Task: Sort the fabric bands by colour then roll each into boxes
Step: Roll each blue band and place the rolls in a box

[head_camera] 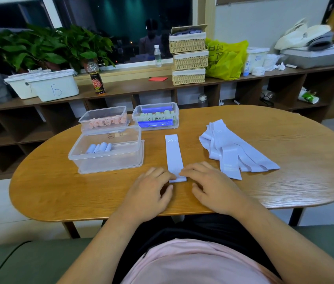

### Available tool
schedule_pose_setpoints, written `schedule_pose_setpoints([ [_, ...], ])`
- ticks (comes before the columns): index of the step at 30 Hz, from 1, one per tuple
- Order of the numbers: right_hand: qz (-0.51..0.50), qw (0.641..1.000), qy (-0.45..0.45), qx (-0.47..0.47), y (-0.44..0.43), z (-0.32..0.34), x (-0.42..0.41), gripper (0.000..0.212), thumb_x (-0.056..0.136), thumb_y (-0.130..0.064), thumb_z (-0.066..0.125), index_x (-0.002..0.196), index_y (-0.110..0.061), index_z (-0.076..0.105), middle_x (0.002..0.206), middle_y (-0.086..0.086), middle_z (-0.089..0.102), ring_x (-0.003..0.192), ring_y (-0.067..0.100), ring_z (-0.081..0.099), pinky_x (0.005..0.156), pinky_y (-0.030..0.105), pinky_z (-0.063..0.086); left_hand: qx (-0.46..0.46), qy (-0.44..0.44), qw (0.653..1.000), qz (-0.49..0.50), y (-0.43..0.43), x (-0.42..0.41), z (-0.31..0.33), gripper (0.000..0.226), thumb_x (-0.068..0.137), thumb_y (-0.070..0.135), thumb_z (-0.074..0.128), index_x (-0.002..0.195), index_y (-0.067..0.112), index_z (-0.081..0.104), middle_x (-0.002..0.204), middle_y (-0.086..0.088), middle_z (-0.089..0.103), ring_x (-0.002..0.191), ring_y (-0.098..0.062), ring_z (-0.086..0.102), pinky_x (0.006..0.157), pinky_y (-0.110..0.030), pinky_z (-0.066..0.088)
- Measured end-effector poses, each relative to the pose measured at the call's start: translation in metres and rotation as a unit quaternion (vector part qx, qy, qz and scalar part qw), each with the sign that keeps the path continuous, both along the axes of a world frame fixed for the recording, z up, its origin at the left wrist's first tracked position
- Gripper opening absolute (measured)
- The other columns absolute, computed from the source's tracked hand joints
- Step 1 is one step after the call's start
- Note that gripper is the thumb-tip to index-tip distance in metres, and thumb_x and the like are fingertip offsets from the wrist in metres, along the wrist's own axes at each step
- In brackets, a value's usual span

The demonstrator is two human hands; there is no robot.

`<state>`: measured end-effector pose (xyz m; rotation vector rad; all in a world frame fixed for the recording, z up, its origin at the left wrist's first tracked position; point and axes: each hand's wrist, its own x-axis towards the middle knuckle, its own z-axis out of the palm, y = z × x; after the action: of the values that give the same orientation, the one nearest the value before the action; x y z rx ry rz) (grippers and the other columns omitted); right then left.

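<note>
Close to the front edge of the oval wooden table (pixel 284 140), whose top shows an open, streaky grain, a lilac band (pixel 173 154) lies flat as a long narrow strip. It runs straight away from the person, with pale "20" print at its far end. Its cloth looks smooth and matte, and its near end is turned over into a small thick fold.

Toward the right end of the table a pile of lilac bands (pixel 235 152) fans out in overlapping, limp strips, apart from the flat one.

Toward the left edge stands a clear plastic box (pixel 108 160), rectangular with rounded corners and cloudy walls. It holds a short row of lilac rolls (pixel 99 148), small tight cylinders.

Behind it, by the back edge, a second clear box (pixel 102 110) carries pink rolls (pixel 108 121). Beside that, a third box (pixel 155 106) with blue clip handles carries pale green rolls (pixel 157 115).

Both hands sit at the lilac band's folded end. The left hand (pixel 151 189) has its fingers bent, their tips gripping the fold from the left side, with the thumb tucked below. The right hand (pixel 213 185) mirrors it, fingers curled and their tips pinching the fold from the right.
</note>
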<state>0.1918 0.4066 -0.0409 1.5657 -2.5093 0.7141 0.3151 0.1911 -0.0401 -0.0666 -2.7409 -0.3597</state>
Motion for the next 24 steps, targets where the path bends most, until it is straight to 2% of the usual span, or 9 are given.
schedule_pose_setpoints([
  [4, 0.016, 1.000, 0.009, 0.001, 0.000, -0.002, 0.000, 0.043, 0.096, -0.018, 0.052, 0.133, -0.035, 0.062, 0.131, -0.024, 0.058, 0.124, 0.004, 0.047, 0.102, 0.036, 0.049, -0.006, -0.005, 1.000, 0.008, -0.001, -0.001, 0.000, 0.035, 0.103, 0.041, 0.050, 0.133, 0.031, 0.065, 0.124, 0.019, 0.061, 0.118, -0.004, 0.049, 0.099, -0.035, 0.048],
  [13, -0.016, 0.999, 0.001, 0.034, -0.009, -0.003, -0.011, 0.052, 0.102, -0.024, 0.048, 0.153, -0.035, 0.051, 0.150, -0.021, 0.051, 0.141, 0.006, 0.036, 0.113, 0.042, 0.042, -0.006, -0.023, 0.999, 0.046, -0.001, -0.008, -0.002, 0.050, 0.106, 0.047, 0.048, 0.153, 0.033, 0.051, 0.145, 0.017, 0.052, 0.136, -0.006, 0.040, 0.113, -0.032, 0.040],
  [18, -0.020, 0.998, 0.018, 0.056, -0.018, -0.002, -0.022, 0.050, 0.103, -0.027, 0.047, 0.152, -0.035, 0.052, 0.152, -0.018, 0.049, 0.143, 0.008, 0.033, 0.115, 0.043, 0.041, 0.024, -0.009, 0.999, 0.046, -0.001, -0.008, -0.002, 0.046, 0.104, 0.045, 0.052, 0.148, 0.033, 0.051, 0.144, 0.017, 0.051, 0.134, -0.005, 0.042, 0.110, -0.032, 0.044],
  [24, -0.029, 0.997, 0.028, 0.073, -0.027, 0.003, -0.032, 0.048, 0.105, -0.027, 0.047, 0.152, -0.034, 0.054, 0.156, -0.015, 0.047, 0.146, 0.012, 0.031, 0.115, 0.043, 0.040, 0.012, -0.019, 0.998, 0.053, -0.003, -0.014, -0.003, 0.044, 0.104, 0.049, 0.049, 0.147, 0.038, 0.051, 0.144, 0.019, 0.051, 0.134, -0.006, 0.042, 0.113, -0.035, 0.040],
])
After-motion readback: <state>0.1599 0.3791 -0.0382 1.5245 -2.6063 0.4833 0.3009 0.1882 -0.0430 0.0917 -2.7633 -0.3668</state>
